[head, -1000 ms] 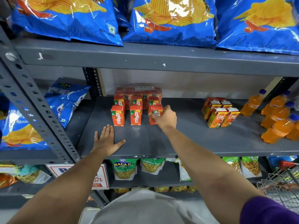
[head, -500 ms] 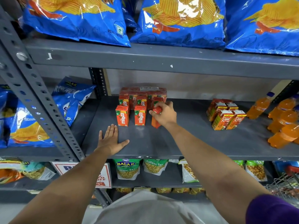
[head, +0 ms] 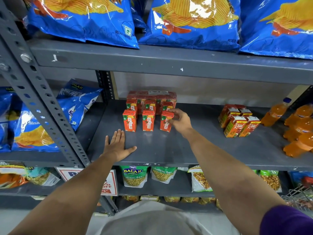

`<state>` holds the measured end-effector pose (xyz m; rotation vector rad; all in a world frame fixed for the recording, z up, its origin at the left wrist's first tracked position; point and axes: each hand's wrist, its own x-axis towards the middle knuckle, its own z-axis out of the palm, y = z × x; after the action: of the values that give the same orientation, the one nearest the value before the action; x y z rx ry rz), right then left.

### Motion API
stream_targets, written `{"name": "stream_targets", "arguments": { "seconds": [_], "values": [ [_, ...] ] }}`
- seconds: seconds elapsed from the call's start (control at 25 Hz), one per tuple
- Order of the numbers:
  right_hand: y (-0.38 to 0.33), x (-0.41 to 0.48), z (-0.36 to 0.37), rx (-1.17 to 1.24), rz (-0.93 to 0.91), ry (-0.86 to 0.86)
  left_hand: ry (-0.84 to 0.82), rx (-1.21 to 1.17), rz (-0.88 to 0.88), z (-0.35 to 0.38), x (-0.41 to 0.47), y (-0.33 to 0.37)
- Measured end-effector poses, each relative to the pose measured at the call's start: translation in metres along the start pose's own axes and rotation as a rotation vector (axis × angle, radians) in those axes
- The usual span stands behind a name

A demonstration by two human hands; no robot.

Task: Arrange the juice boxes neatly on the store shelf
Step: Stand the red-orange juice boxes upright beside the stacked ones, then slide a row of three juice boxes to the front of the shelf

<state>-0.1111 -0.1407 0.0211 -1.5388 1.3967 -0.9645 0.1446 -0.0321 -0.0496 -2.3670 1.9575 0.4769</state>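
Cardboard: your right hand [head: 180,120] pinches the top of the red rectangular Maaza juice carton [head: 166,122], rightmost in the front row on the grey metal shelf [head: 194,150].
Risk: you could tip it backward into the cartons behind.
Left hand [head: 118,146]: flat, fingers spread, empty.
Room: bare shelf ahead and rightward.

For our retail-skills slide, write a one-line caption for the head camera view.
Right hand grips the third front-row Maaza juice box while the left hand lies flat on the grey shelf.
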Motion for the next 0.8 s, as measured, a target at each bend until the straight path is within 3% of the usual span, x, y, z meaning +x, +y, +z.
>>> {"name": "stream_targets", "arguments": {
  "seconds": [0.28,0.48,0.6,0.8],
  "values": [
    [0.001,0.009,-0.002,0.12,0.009,-0.143,0.082,-0.057,0.022,0.004,0.005,-0.007],
    [0.021,0.004,-0.003,0.072,0.083,-0.115,0.329,-0.603,-0.081,-0.017,0.021,-0.02],
    [0.033,0.002,0.001,-0.075,0.065,-0.117,0.249,-0.931,-0.208,-0.041,0.038,-0.024],
    [0.042,0.008,0.0,-0.167,0.033,-0.133,0.105,-1.093,-0.095,-0.051,0.056,-0.009]
  ]
}}
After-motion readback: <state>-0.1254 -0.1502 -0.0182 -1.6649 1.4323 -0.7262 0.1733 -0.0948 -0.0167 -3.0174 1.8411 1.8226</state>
